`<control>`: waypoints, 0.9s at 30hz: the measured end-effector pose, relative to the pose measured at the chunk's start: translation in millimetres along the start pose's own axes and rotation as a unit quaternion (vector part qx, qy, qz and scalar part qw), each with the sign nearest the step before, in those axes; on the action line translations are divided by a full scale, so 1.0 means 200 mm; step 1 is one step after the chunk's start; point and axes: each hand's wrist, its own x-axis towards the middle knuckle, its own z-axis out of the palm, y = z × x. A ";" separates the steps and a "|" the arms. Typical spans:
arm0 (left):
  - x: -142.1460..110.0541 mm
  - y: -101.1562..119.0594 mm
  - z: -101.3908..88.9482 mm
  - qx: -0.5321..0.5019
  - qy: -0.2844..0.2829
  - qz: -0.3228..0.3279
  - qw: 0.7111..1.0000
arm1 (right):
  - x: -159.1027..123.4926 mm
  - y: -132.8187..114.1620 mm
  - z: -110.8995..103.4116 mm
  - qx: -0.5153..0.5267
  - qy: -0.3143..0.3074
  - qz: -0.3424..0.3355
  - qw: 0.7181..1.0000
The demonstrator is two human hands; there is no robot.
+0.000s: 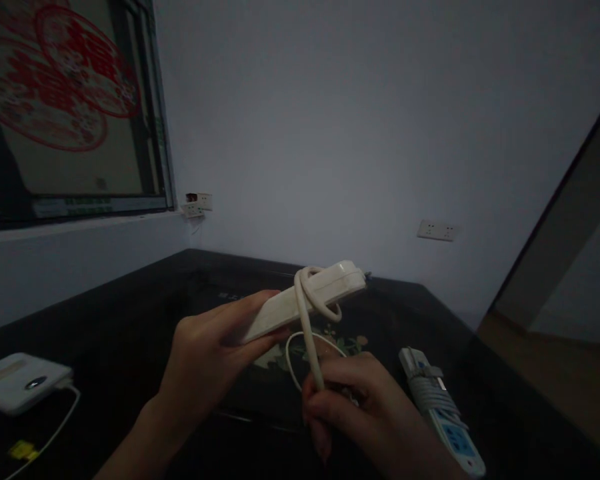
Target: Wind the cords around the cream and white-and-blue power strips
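Note:
My left hand grips the near end of a white power strip, held up over a dark table. The strip's cream cord loops round its middle. My right hand is closed on that cord just below the strip, pinching it between thumb and fingers. A thinner loop of the cord hangs between the two hands.
A second power strip with its grey cord wound round it lies on the table to the right. At the left edge a white device lies with a white cable plugged in. Wall sockets sit behind; a window is at upper left.

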 end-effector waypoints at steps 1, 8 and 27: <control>0.00 0.00 -0.02 -0.008 0.017 -0.017 1.000 | 0.02 -0.03 0.00 -0.039 0.019 -0.013 0.999; 0.03 -0.06 -0.10 -0.112 0.048 -0.152 0.981 | 0.14 -0.18 0.00 -0.255 0.171 -0.124 0.944; 0.03 -0.02 0.15 -0.552 -0.084 -0.327 0.762 | 0.12 -0.11 0.03 -0.357 0.373 -0.209 0.830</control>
